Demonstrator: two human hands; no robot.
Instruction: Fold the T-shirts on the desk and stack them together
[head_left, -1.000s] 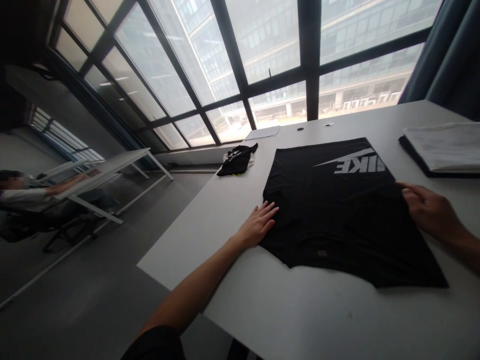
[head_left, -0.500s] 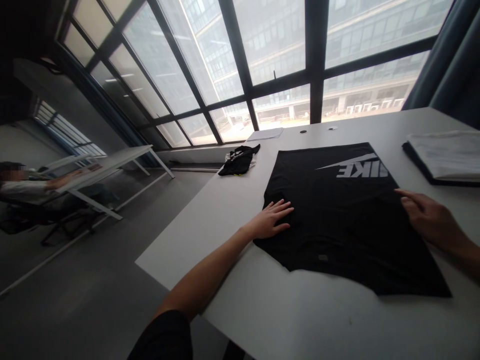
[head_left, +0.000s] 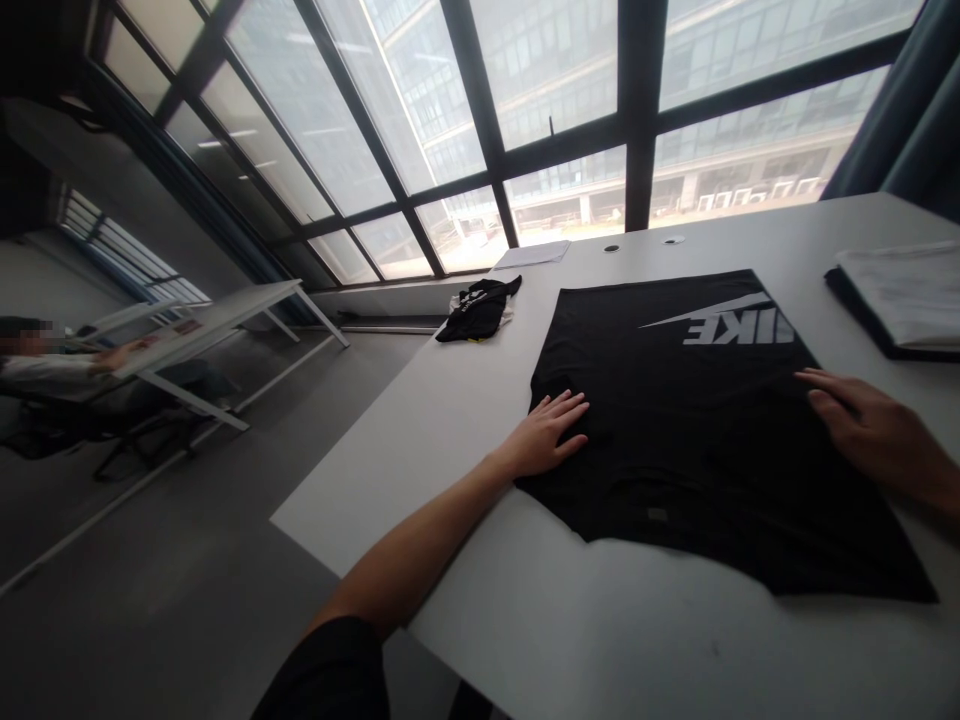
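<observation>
A black shirt with a large light NIKE print lies spread on the white table, its print toward the far right edge. On the shirt's left edge my left hand rests flat, fingers spread. My right hand lies at the shirt's right edge, fingers stretched out with the thumb a little apart. Neither hand grips the fabric.
A crumpled black garment sits at the table's far left edge, with white paper behind it. Folded white and dark cloths lie at the right. A person sits at another table on the left.
The view has shifted slightly, so the shirt's right part appears farther right. Both hands stay on the shirt in nearly the same places.
</observation>
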